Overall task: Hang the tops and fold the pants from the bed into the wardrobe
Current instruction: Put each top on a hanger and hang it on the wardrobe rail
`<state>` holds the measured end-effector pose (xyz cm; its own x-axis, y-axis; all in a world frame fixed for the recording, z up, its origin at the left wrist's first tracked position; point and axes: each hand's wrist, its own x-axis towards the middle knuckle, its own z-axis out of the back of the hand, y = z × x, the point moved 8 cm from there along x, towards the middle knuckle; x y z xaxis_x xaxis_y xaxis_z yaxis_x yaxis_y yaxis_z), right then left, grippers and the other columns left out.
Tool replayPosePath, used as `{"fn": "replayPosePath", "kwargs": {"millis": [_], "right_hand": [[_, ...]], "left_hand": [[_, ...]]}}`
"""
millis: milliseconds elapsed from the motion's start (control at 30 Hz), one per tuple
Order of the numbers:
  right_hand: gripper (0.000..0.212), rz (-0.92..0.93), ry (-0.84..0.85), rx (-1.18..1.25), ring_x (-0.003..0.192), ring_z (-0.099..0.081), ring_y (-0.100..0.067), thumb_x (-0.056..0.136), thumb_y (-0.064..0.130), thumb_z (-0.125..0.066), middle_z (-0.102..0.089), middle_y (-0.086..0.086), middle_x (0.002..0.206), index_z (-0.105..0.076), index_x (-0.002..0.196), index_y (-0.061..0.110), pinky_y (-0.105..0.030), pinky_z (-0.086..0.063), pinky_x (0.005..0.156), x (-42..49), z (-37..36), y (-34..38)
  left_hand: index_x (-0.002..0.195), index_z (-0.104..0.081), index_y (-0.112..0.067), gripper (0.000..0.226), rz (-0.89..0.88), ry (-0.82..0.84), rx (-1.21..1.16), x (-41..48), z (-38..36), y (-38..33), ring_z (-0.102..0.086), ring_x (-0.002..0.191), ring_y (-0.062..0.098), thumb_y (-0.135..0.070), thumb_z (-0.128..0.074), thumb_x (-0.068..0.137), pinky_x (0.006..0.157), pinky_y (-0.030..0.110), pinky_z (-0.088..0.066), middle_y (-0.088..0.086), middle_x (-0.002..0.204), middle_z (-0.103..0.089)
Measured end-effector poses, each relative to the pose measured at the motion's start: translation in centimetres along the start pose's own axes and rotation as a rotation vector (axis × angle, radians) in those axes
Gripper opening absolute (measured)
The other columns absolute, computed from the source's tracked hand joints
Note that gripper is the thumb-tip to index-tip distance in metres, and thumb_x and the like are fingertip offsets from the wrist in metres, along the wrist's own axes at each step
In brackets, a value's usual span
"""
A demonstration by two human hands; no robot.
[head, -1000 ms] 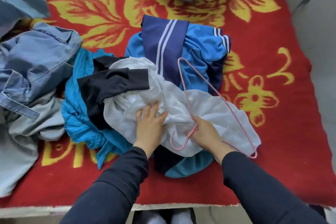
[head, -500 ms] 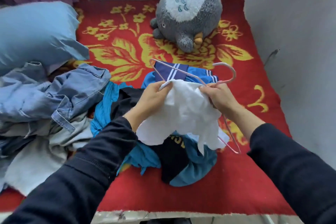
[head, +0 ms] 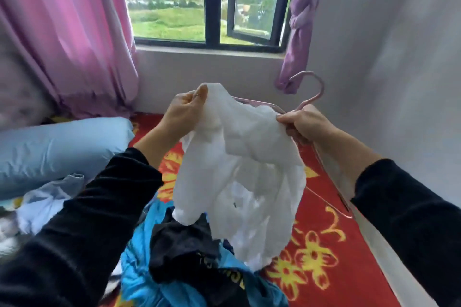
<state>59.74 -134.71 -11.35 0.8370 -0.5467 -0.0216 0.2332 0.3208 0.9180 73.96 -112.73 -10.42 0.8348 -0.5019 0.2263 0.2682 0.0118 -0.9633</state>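
White top point(head: 239, 169) held above the bed point(head: 329, 239), left grip point(head: 184, 112) pinching its edge, right grip point(head: 303, 123) clasping cloth and pink hanger point(head: 311, 100).

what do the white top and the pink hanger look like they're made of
White top: thin, soft cloth, matte; light shows through it and it crumples in loose folds, perhaps cotton or a light synthetic. Hanger: slim pink rod, smooth with a faint sheen; likely coated metal wire, though plastic cannot be ruled out.

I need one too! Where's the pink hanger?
In the head view, right of centre: the right hand grips the pink hanger beside the white top.
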Motion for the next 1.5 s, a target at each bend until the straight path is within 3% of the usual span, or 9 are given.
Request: {"fn": "replayPosePath", "kwargs": {"millis": [300, 467, 700, 800, 933, 1067, 1167, 1300, 1500], "right_hand": [[0.048, 0.227, -0.118, -0.143, 0.028, -0.04, -0.006, 0.097, 0.025, -0.057, -0.058, -0.005, 0.045, -0.059, 0.053, 0.005, -0.017, -0.03, 0.033, -0.4, 2.3, 6.5], [0.03, 0.309, -0.116, 0.002, 0.033, -0.045, -0.009, 0.1, 0.026, -0.05, -0.073, -0.008, 0.073, -0.063, 0.084, 0.003, -0.018, -0.029, 0.03, -1.6, 2.8, 9.0], [0.043, 0.296, -0.119, 0.022, 0.028, -0.031, -0.003, 0.101, 0.025, -0.049, -0.044, 0.011, 0.033, -0.064, 0.068, 0.002, -0.014, -0.024, 0.033, -2.5, 1.2, 8.4], [0.036, 0.26, -0.075, 0.105, 0.033, -0.033, -0.003, 0.101, 0.02, -0.049, -0.06, 0.007, 0.046, -0.063, 0.072, 0.004, -0.015, -0.025, 0.033, -2.8, 0.6, 7.9], [0.023, 0.188, 0.02, 0.275, 0.042, -0.043, -0.008, 0.1, 0.016, -0.049, -0.074, -0.011, 0.082, -0.063, 0.087, 0.005, -0.018, -0.029, 0.034, -2.5, 0.4, 9.0], [0.02, 0.164, 0.069, 0.194, 0.048, -0.059, -0.007, 0.1, 0.016, -0.049, -0.076, -0.008, 0.089, -0.066, 0.095, 0.005, -0.016, -0.034, 0.037, -1.9, -0.3, 11.2], [0.02, 0.14, 0.09, 0.144, 0.049, -0.064, -0.01, 0.1, 0.013, -0.049, -0.076, -0.009, 0.086, -0.065, 0.09, 0.006, -0.016, -0.035, 0.037, -1.7, -1.3, 12.1], [0.017, 0.144, 0.095, 0.113, 0.049, -0.066, -0.012, 0.099, 0.01, -0.05, -0.075, -0.012, 0.085, -0.062, 0.088, 0.006, -0.017, -0.035, 0.035, -1.6, -2.6, 12.8], [0.016, 0.146, 0.111, 0.109, 0.048, -0.066, -0.012, 0.098, 0.01, -0.051, -0.074, -0.012, 0.083, -0.064, 0.098, 0.001, -0.016, -0.036, 0.037, -2.0, -4.1, 13.0]], "left_hand": [[0.059, -0.052, -0.019, 0.043, -0.089, -0.103, 0.033, 0.3, 1.3, -7.6, -0.05, 0.046, 0.002, -0.034, -0.049, 0.099, 0.055, 0.017, -0.043, -0.012, 0.049, -0.052], [0.077, -0.06, -0.02, 0.033, -0.068, -0.099, 0.018, 0.4, 1.8, -9.7, -0.059, 0.053, 0.004, -0.041, -0.047, 0.099, 0.049, 0.013, -0.05, -0.002, 0.069, -0.059], [0.087, -0.061, -0.026, 0.025, -0.037, -0.144, -0.155, 0.6, 1.8, -11.0, -0.064, 0.058, 0.003, -0.048, -0.051, 0.094, 0.048, 0.012, -0.048, -0.007, 0.071, -0.066], [0.091, -0.061, -0.026, 0.026, -0.041, -0.154, -0.082, 1.0, 1.9, -10.8, -0.063, 0.074, 0.008, -0.05, -0.05, 0.095, 0.053, 0.01, -0.049, -0.005, 0.082, -0.066], [0.091, -0.063, -0.017, 0.024, -0.086, -0.203, 0.074, 0.5, 2.5, -8.6, -0.06, 0.06, 0.004, -0.035, -0.05, 0.098, 0.046, 0.006, -0.043, -0.006, 0.073, -0.059], [0.114, -0.062, -0.014, 0.026, -0.021, -0.208, 0.463, 0.2, 2.8, -2.0, -0.06, 0.089, 0.023, -0.025, -0.063, 0.09, 0.076, 0.027, -0.049, 0.006, 0.097, -0.063], [0.093, -0.057, -0.014, 0.017, -0.062, -0.358, 0.518, -3.1, 2.5, 0.5, -0.055, 0.07, 0.018, -0.02, -0.066, 0.08, 0.065, 0.029, -0.041, 0.002, 0.078, -0.059], [0.052, -0.048, -0.009, 0.034, -0.262, -0.135, 0.41, -6.9, -1.4, 3.2, -0.036, 0.043, 0.009, -0.032, -0.057, 0.074, 0.045, 0.032, -0.034, 0.002, 0.043, -0.044], [0.054, -0.058, -0.011, 0.053, -0.058, 0.151, 0.77, -8.8, -6.8, 6.3, -0.054, 0.045, 0.015, -0.055, -0.051, 0.083, 0.048, 0.037, -0.048, -0.001, 0.051, -0.058]]}}
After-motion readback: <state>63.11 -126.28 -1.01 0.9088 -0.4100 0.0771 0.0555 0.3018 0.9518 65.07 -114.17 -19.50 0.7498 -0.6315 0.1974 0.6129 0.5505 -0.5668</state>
